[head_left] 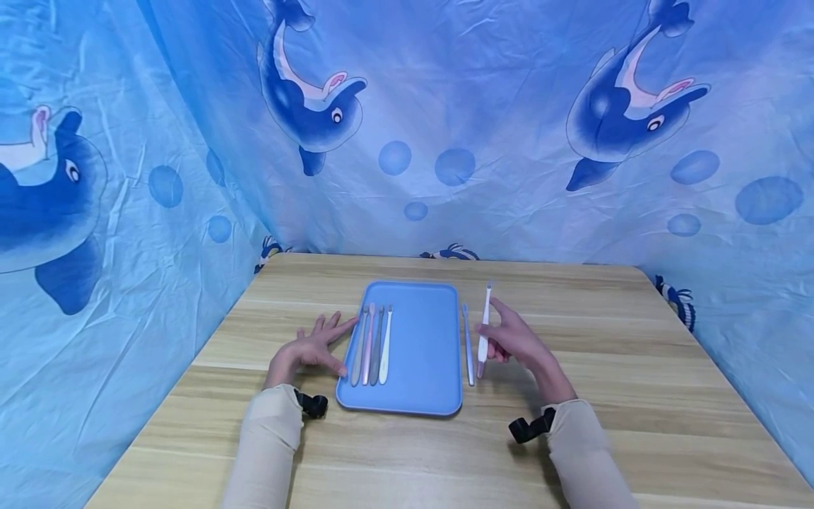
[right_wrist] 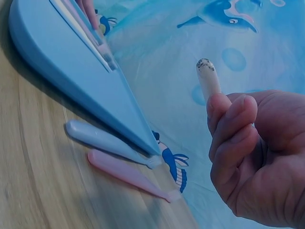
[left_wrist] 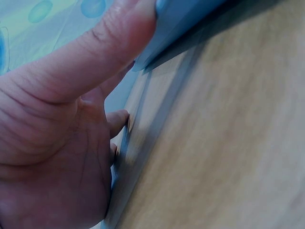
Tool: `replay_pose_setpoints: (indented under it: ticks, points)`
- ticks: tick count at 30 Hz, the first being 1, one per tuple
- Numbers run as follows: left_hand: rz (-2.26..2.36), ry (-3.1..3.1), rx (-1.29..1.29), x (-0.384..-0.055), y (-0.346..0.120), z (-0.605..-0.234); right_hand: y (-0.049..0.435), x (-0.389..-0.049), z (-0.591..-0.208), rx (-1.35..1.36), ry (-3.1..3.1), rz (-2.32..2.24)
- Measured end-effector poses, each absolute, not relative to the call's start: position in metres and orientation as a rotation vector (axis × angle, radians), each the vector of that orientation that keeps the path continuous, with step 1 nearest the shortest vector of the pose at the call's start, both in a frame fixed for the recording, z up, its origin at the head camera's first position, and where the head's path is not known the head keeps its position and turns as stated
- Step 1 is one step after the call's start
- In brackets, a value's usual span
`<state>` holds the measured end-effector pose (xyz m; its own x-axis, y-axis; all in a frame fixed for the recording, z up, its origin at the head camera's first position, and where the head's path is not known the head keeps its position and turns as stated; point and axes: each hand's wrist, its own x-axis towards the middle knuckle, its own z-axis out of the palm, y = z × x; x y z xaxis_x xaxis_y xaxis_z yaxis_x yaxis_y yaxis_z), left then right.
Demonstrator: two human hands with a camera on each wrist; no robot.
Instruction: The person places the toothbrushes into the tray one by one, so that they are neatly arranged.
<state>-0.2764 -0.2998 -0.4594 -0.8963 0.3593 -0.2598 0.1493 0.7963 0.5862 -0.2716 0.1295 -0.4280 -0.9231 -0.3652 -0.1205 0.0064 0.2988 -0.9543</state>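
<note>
My right hand (head_left: 514, 338) pinches a white toothbrush (head_left: 485, 324) between thumb and fingers, head end pointing away; its handle tip, with dark speckles, shows in the right wrist view. Beneath it on the table lie a blue toothbrush (right_wrist: 107, 140) and a pink toothbrush (right_wrist: 126, 172), side by side along the right edge of a blue tray (head_left: 422, 346). Inside the tray, at its left, several toothbrushes (head_left: 385, 353) in white, grey and pink lie parallel, heads toward the back. With fingers spread, my left hand (head_left: 311, 348) touches the tray's left rim, the thumb at the near part.
The wooden table (head_left: 407, 459) reaches back to a blue curtain (head_left: 509, 212) printed with dolphins, which also closes off the left and right sides. Each wrist carries a black camera mount (head_left: 534, 425).
</note>
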Motion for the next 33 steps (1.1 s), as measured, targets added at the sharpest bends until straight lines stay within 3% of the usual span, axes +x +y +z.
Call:
replay_pose_setpoints:
  ticks: [33]
  points:
    - [0.822, 2.627, 0.389, -0.275, -0.299, -0.461, 0.086, -0.268, -0.419, -0.424, 2.189, -1.687]
